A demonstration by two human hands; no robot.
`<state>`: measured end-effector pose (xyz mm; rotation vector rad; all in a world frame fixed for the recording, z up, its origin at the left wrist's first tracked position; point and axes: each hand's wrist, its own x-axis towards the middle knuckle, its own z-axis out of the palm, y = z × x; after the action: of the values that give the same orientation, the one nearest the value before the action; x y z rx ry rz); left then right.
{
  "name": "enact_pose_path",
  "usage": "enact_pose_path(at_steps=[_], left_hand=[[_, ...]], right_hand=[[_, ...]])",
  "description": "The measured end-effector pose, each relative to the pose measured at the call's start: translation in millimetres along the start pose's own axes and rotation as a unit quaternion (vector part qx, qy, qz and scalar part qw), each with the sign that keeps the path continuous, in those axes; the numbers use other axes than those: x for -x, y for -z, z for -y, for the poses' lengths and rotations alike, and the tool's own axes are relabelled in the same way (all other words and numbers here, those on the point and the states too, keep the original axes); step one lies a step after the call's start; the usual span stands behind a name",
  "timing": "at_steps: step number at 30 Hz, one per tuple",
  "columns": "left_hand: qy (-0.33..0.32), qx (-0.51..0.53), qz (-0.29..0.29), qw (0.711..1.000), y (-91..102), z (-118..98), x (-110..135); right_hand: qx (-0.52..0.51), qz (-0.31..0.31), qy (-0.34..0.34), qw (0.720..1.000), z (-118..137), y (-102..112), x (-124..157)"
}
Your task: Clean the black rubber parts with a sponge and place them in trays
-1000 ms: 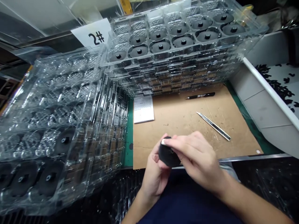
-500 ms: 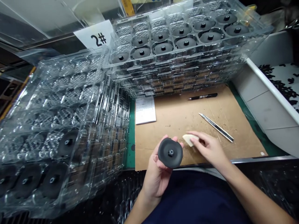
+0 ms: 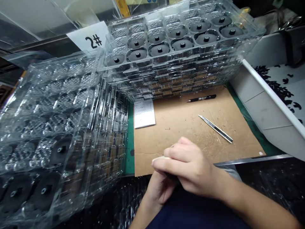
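Observation:
Held close in front of my body, my right hand (image 3: pixel 188 162) lies over my left hand (image 3: pixel 156 187) with its fingers curled. Between them is the round black rubber-like disc with a short central stub, now almost wholly covered; only a dark sliver shows under the right fingers. My left hand grips this disc from below. The cream-coloured pad pinched in my right hand half a second ago is hidden behind its fingers. Beyond the hands, a utility knife (image 3: pixel 215 128) lies on the cardboard sheet (image 3: pixel 171 127).
Clear plastic trays (image 3: pixel 166 73) stand stacked at the back, the top one bearing several black discs (image 3: pixel 159 50). Another tray stack (image 3: pixel 78 133) rises at left. A pen (image 3: pixel 201 98) and a paper slip (image 3: pixel 144 114) lie nearby. At right, a white bin (image 3: pixel 269 105) holds small black pieces.
My right hand has moved left from beside the disc to over it, covering the disc and the pad. The view has shifted slightly.

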<state>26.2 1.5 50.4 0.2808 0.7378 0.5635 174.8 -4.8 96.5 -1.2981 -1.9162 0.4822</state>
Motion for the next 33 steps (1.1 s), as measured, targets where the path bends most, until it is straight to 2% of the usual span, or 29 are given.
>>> enact_pose_path(at_steps=[2, 6, 9, 12, 14, 16, 18, 20, 23, 25, 26, 28, 29, 33], left_hand=[[-0.004, 0.003, 0.014, 1.000, -0.1, -1.5, -0.1], [0.006, 0.018, 0.046, 0.999, 1.0, -6.9, 3.0], [0.009, 0.046, 0.073, 0.996, 1.4, -10.0, 4.7], [0.005, 0.060, 0.083, 0.995, -0.1, -11.8, 4.3], [0.002, 0.059, 0.082, 0.995, -1.8, -12.3, 4.0], [0.000, 0.055, 0.079, 0.995, -3.5, -12.0, 3.4], [-0.005, 0.045, 0.074, 0.996, -5.1, -10.7, 2.3], [-0.018, 0.032, 0.060, 0.998, -6.5, -8.5, 0.5], [-0.045, 0.005, 0.029, 0.999, -7.4, -7.0, -1.8], [-0.054, -0.017, 0.011, 0.998, -7.0, -8.6, -2.3], [-0.059, -0.025, 0.005, 0.998, -6.9, -9.9, -2.4], [-0.085, -0.033, -0.007, 0.996, -7.7, -12.1, -2.4], [-0.098, -0.036, -0.009, 0.995, -8.9, -12.7, -2.4], [-0.103, -0.049, 0.007, 0.993, -18.3, -14.7, -1.8]], right_hand=[[-0.040, -0.008, -0.011, 0.999, -5.2, 3.1, -0.7], [-0.066, -0.005, -0.190, 0.979, -37.2, 8.3, 18.6], [-0.084, -0.011, -0.299, 0.950, -62.1, -8.1, 51.2], [-0.089, 0.005, -0.329, 0.940, -74.7, -34.4, 81.2], [-0.089, 0.008, -0.335, 0.938, -75.5, -42.9, 88.6], [-0.086, -0.020, -0.347, 0.934, -69.1, -38.2, 82.7], [-0.080, -0.068, -0.355, 0.929, -54.2, -23.6, 66.2], [-0.071, -0.121, -0.331, 0.933, -32.2, -8.0, 46.0], [-0.056, -0.146, -0.181, 0.971, 2.1, 2.0, 22.7], [-0.055, -0.103, -0.086, 0.989, 16.5, 0.0, 15.0], [-0.062, -0.067, -0.064, 0.994, 20.1, -1.8, 12.6], [-0.074, -0.002, -0.061, 0.995, 21.6, -5.3, 8.5], [-0.071, 0.006, -0.067, 0.995, 20.7, -6.7, 6.4], [-0.021, -0.106, -0.030, 0.994, 17.2, -10.5, 5.7]])
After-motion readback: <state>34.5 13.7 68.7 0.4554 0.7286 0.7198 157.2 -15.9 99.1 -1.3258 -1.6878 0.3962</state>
